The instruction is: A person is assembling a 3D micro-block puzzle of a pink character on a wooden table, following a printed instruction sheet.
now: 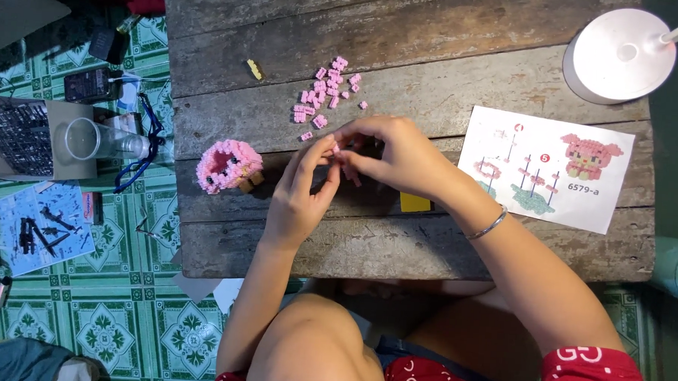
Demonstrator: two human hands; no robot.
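Green patterned floor tiles (113, 310) all around, and a rough wooden plank surface (435, 73) sitting over them, seen from straight above. Biggest thing on it is the white round lamp base (619, 54) at the far right corner, then the printed instruction sheet (546, 167) lying just right of the hands. Left of the hands sits the half-built pink block figure (228, 166), near the left hand and well apart from the right. A loose pile of tiny pink bricks (326, 91) is scattered just beyond the hands, farther from the body, about as near to one hand as the other. Left hand (301, 193) and right hand (394, 155) meet fingertip to fingertip, both pinched closed around a small pink brick piece (336, 148); can't tell its long axis, it's too small and mostly covered. A yellow brick (254, 69) lies alone farther back.
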